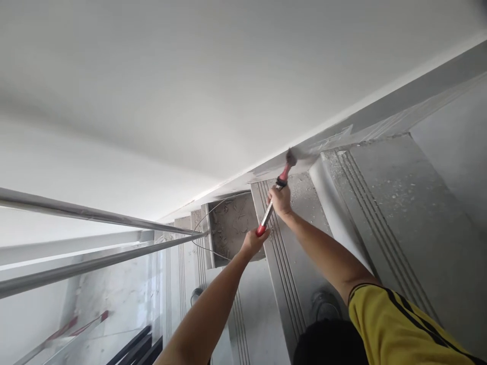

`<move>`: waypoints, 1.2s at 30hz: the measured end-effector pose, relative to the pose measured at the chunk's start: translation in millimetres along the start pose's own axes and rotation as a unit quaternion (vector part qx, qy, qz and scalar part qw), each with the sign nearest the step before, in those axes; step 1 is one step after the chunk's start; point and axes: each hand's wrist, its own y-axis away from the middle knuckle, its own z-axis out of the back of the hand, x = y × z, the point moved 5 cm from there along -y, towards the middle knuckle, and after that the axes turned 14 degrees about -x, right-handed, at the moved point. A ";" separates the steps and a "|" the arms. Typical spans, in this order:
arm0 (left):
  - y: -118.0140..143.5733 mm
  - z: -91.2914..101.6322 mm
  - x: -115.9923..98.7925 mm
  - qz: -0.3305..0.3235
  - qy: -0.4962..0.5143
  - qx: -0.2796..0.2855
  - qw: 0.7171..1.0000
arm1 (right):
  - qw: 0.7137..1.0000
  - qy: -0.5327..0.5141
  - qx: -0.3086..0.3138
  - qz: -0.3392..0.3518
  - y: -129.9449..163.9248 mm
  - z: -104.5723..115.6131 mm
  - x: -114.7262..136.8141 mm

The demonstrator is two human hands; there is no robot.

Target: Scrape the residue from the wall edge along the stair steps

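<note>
A staircase of grey stone steps (292,263) runs along a tall white wall (228,91), with a grey skirting band (380,114) at the foot of the wall. Parallel grooves line the tread edges, and pale chips and dust lie scattered over the treads to the right. The long-handled tool (268,214) slants across the middle, its blurred head at the skirting, just above a step. The left hand (254,242) has its grip closed around the tool's red lower end; the right hand (280,201) has its grip closed around the shaft higher up, just below a black collar. Beside them, a square container (208,251) with a thin wire handle holds grey debris. Two metal rails (95,263) come in from the left, and dark bars (131,347) show at the lower left. A dark shoe (325,304) rests on a tread.
</note>
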 end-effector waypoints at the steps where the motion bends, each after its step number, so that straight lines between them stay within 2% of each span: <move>1: -0.2 -5.6 -9.3 -0.011 0.002 0.004 1.000 | 1.000 -0.007 -0.014 0.012 -6.2 10.2 8.7; 3: 7.8 -12.3 -18.2 -0.020 0.005 0.005 1.000 | 0.999 -0.011 -0.039 0.030 -7.6 20.9 15.7; 4: 14.7 -12.5 -17.5 -0.017 0.004 0.003 1.000 | 0.999 -0.005 -0.034 0.028 -3.1 18.8 13.1; 7: 35.5 -3.0 -5.7 0.013 -0.005 -0.005 1.000 | 1.000 0.022 0.003 -0.003 18.0 -3.1 -2.5; 9: 42.0 3.8 -6.6 0.022 -0.007 -0.008 1.000 | 0.999 0.028 0.017 -0.016 25.5 -12.6 0.6; 11: 40.3 3.2 -25.2 0.007 0.000 -0.005 1.000 | 1.000 0.007 -0.003 0.004 18.5 -3.1 26.5; 15: 31.5 -22.7 -90.9 -0.047 0.025 0.023 0.998 | 0.994 -0.035 -0.071 0.073 -20.9 55.0 105.8; 17: 36.6 -34.8 -111.5 -0.059 0.036 0.036 0.997 | 0.991 -0.039 -0.092 0.088 -29.7 75.4 127.2; 18: 42.0 -37.1 -114.5 -0.057 0.039 0.039 0.997 | 0.990 -0.038 -0.096 0.092 -28.1 78.1 129.6; 20: 55.1 -33.0 -107.2 -0.041 0.040 0.034 0.998 | 0.992 -0.030 -0.082 0.092 -15.4 67.9 120.4; 24: 70.6 -12.7 -87.5 -0.004 0.036 0.016 0.999 | 0.998 0.006 -0.010 0.062 9.8 32.6 94.1; 26: 68.5 -12.3 -96.2 -0.005 0.039 0.026 0.999 | 0.998 0.003 -0.021 0.065 5.2 36.2 100.5; 30: 63.7 -28.2 -119.2 -0.023 0.055 0.052 0.997 | 0.992 -0.015 -0.075 0.100 -13.9 62.4 121.7; 33: 73.4 -30.1 -102.0 -0.015 0.053 0.039 0.998 | 0.997 0.000 -0.044 0.070 -3.8 53.5 102.3; 36: 79.2 -19.1 -77.5 -0.005 0.036 0.018 0.999 | 0.999 0.040 0.006 0.019 11.9 32.9 75.0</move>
